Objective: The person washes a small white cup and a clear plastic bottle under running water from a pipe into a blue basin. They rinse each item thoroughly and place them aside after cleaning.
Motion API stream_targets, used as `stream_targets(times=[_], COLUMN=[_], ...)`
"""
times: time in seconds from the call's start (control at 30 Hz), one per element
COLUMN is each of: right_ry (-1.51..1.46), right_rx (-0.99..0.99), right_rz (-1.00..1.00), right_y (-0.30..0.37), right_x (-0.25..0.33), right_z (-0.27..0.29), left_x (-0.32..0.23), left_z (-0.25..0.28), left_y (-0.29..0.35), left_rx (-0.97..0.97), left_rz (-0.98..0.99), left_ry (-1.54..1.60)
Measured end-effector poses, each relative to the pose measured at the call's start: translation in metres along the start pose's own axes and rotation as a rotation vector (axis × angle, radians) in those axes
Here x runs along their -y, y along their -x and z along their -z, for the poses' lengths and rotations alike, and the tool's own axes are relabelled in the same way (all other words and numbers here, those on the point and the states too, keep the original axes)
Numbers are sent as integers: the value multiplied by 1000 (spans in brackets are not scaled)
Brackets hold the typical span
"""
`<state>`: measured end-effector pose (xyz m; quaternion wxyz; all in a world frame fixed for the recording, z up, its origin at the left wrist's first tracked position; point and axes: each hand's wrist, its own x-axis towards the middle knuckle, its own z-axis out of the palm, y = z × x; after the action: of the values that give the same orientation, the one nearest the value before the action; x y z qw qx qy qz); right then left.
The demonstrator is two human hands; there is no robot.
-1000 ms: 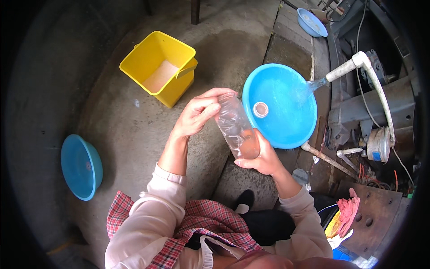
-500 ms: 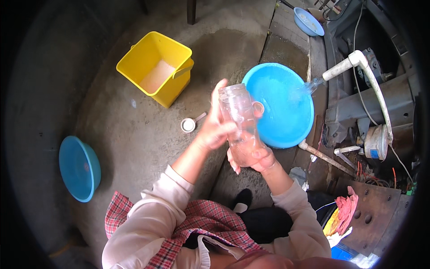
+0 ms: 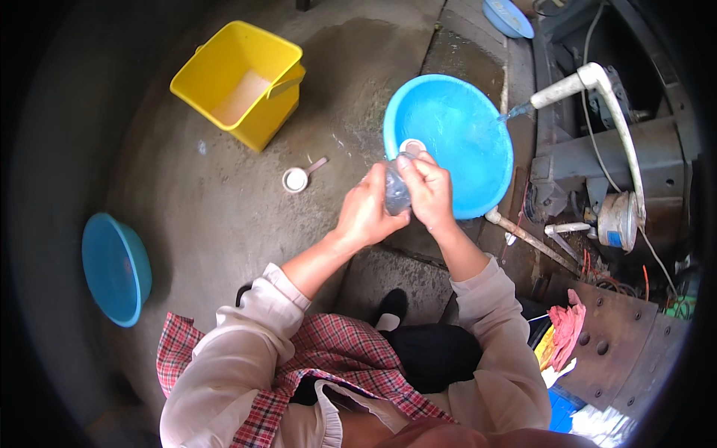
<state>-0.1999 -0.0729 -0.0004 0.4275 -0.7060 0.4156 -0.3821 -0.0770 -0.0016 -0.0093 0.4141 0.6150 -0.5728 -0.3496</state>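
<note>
A clear bottle-shaped jar [image 3: 397,190] is gripped between my two hands, seen nearly end-on, so most of its length is hidden. My left hand [image 3: 366,207] wraps its left side. On the other side, my right hand [image 3: 432,190] closes round it, thumb pointing away from me. Just beyond the hands stands a bright blue basin [image 3: 503,179] with water in it. A round, pale pinkish ring-shaped piece [image 3: 411,146] shows at its near edge, partly covered by my right hand. Water streams into the basin from a white pipe [image 3: 560,91].
A yellow bucket [image 3: 278,116] with pale pinkish granules stands at the far left. Near it lies a small white scoop [image 3: 296,180]. A darker blue basin [image 3: 112,272] sits left. Machinery, a pink cloth [image 3: 569,328] and a smaller blue basin [image 3: 509,16] are right.
The jar has tipped from lengthwise view to nearly end-on, and my right hand has moved from its bottom end up to its side. The view has shifted slightly.
</note>
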Motion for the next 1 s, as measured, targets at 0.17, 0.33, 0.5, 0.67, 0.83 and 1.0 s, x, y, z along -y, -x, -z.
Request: stream_targets(times=[0.17, 0.33, 0.5, 0.67, 0.83, 1.0], right_ry=[-395, -335, -175, 528, 1034, 1210], right_rx=[103, 158, 325, 86, 381, 629], right_rz=[-157, -130, -212, 25, 58, -3], right_y=[9, 10, 29, -12, -40, -57], right_x=[-26, -37, -65, -80, -98, -120], right_z=[-15, -21, -51, 6, 47, 30], left_x=[51, 157, 244, 274, 261, 286], left_z=[7, 93, 129, 120, 111, 67], left_y=[9, 37, 73, 96, 94, 140], left_rx=[25, -495, -655, -629, -704, -996], left_rz=[68, 179, 335, 382, 437, 538], left_ry=[300, 150, 194, 274, 391, -142])
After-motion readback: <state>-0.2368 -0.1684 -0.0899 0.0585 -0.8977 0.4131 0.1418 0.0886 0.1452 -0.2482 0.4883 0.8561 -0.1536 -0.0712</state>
